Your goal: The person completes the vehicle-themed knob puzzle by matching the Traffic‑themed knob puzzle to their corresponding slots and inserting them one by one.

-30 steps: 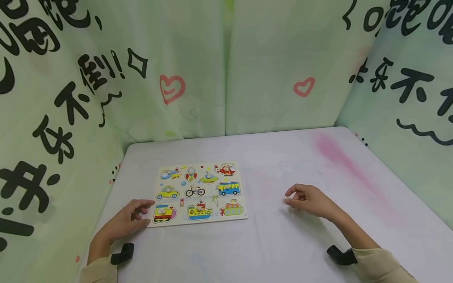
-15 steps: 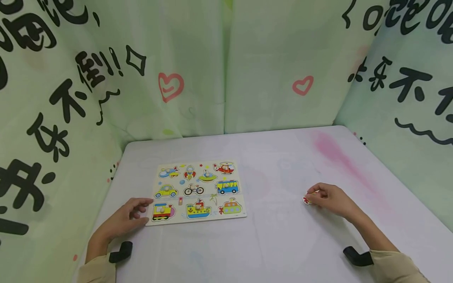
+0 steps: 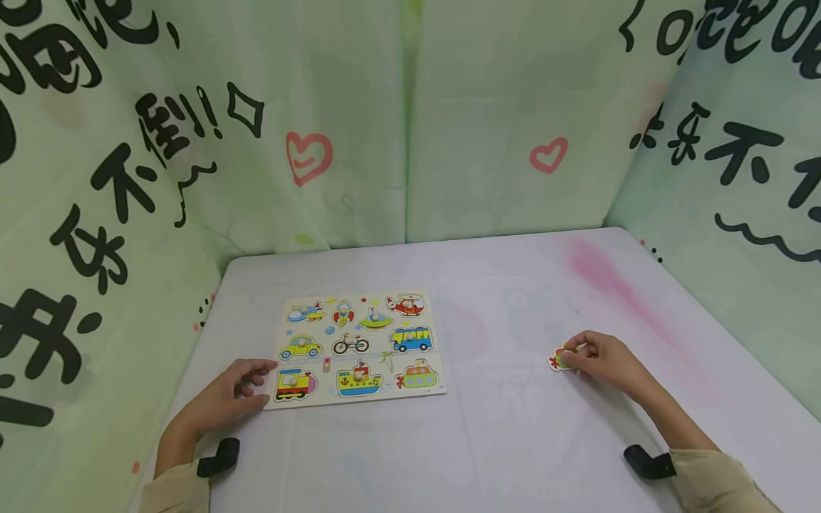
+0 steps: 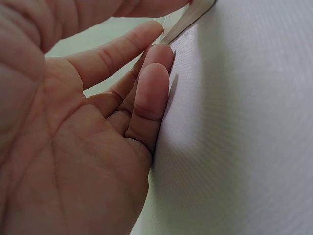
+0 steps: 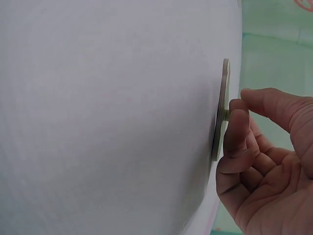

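Observation:
In the head view my left hand (image 3: 224, 399) rests on the table at the left edge of a knobbed puzzle board (image 3: 378, 400), thumb and index fingertips at that edge. The left wrist view shows its fingers loosely bent and one fingertip beside the board's rim (image 4: 188, 19). Away to the right, my right hand (image 3: 603, 363) pinches a small puzzle piece (image 3: 555, 360), green with a red propeller like the board's submarine (image 3: 418, 375). In the right wrist view that piece stands edge-on close to the tabletop, its knob partly hidden by the fingers (image 5: 238, 129).
The board carries vehicle pictures, among them a bus (image 3: 412, 339), a boat (image 3: 359, 379) and a train (image 3: 293, 385). White cloth covers the table (image 3: 500, 442), with a pink stain (image 3: 609, 278) at the right. Green curtains (image 3: 474, 185) enclose the far side and both flanks.
My right hand has moved right and turned slightly, from showing no piece to holding the submarine piece low over the table. More of the piece's face shows now. The left hand stays at the board.

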A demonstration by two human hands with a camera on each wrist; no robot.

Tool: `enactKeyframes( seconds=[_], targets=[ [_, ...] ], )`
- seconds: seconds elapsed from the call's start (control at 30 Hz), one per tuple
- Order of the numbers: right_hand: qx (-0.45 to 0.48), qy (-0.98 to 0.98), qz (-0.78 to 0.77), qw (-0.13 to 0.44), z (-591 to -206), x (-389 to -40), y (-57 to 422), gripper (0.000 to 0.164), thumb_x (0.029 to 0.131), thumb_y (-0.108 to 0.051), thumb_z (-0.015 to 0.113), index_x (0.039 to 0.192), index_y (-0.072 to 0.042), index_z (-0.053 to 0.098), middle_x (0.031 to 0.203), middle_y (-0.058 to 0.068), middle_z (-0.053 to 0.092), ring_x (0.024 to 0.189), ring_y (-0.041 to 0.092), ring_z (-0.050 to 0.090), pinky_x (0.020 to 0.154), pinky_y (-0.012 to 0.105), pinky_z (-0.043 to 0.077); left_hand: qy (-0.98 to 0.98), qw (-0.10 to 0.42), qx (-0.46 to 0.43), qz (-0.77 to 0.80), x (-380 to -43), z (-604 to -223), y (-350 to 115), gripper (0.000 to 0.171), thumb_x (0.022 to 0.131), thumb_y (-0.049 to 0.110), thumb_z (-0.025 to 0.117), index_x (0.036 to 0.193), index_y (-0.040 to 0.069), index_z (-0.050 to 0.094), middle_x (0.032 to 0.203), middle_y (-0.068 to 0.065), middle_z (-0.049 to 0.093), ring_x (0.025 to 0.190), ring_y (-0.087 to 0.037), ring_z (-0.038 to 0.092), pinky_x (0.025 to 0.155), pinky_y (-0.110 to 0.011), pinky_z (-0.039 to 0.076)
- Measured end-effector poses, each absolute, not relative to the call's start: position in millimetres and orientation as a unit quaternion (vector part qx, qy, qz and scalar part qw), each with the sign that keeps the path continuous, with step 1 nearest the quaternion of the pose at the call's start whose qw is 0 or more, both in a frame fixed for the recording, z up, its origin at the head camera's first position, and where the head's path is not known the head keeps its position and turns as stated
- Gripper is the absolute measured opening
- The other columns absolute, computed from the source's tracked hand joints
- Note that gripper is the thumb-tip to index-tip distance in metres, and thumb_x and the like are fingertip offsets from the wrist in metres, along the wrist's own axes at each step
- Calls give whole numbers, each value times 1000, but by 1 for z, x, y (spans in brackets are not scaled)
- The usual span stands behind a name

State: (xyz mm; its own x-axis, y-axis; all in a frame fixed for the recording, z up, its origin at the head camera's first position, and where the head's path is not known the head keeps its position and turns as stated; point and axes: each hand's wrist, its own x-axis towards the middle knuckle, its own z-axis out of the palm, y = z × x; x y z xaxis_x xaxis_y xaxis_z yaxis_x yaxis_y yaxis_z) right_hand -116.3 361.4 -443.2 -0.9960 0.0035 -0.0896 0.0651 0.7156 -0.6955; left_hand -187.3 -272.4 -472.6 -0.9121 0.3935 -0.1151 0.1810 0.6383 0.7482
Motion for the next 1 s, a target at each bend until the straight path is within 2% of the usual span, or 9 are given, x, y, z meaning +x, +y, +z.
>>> enactKeyframes(
  seconds=[0.3,0.6,0.77,1.0],
  targets=[
    [8,939,-343,33,-446,-122,363,26,95,-21,72,107,1,66,77,1,67,65,10,59,61,25,47,892,138,162,399,-187,-472,-272,60,88,11,78,141,0,53,119,-11,53,103,-23,50,79,-23,46],
    [10,950,-311,5,-447,-125,358,19,94,-18,72,98,-1,68,78,0,64,66,7,51,60,25,42,891,141,157,401,-186,-471,-271,58,88,11,78,140,0,53,119,-12,53,104,-24,49,80,-23,45],
    [15,951,-308,-9,-445,-125,349,19,95,-20,72,98,-1,68,78,-1,63,69,10,49,61,26,41,893,139,156,397,-186,-471,-270,58,88,10,78,140,0,53,119,-11,53,105,-24,50,81,-23,46],
    [-2,933,-359,-8,-435,-128,320,20,95,-22,73,102,-3,69,78,1,62,67,7,51,59,25,42,896,133,154,394,-186,-471,-270,59,88,11,79,140,0,54,119,-11,53,104,-23,51,80,-23,46]
  ],
)
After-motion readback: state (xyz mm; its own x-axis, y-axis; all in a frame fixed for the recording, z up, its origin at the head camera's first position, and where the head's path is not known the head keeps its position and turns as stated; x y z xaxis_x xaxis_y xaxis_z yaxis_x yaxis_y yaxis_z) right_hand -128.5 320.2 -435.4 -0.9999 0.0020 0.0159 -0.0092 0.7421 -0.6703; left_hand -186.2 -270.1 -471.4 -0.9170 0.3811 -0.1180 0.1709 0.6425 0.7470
